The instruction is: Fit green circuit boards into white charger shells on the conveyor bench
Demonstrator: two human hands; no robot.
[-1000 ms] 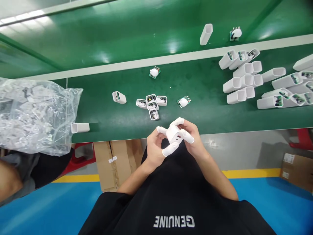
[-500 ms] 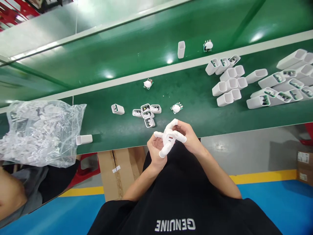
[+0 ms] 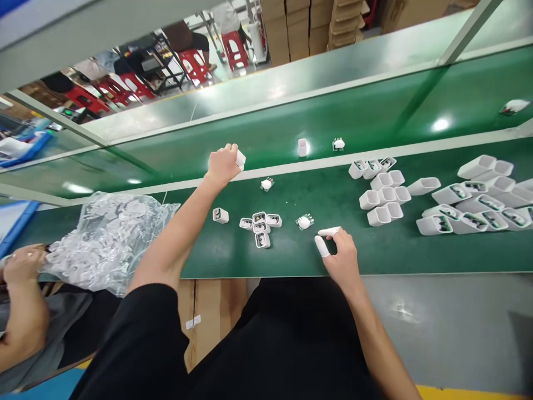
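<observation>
My left hand is stretched out over the green surface beyond the pale strip, its fingers closed round a white charger case that they partly hide. My right hand is low over the near edge of the bench, thumb and forefinger apart in white finger cots, with nothing between them. Just left of those fingertips lies a small circuit board with a white part on top. Another such board rests farther back. Several white cases with boards inside stand grouped in the middle, beside a single case.
Rows of white cases stand on the right, with more beyond. A clear bag of white parts lies at left, near a co-worker's hand. Past the strip are a case and a board.
My hands were together at the bench edge around a white charger case. They have parted: the left has reached far forward and left with the case, the right has moved right. The view has tilted up.
</observation>
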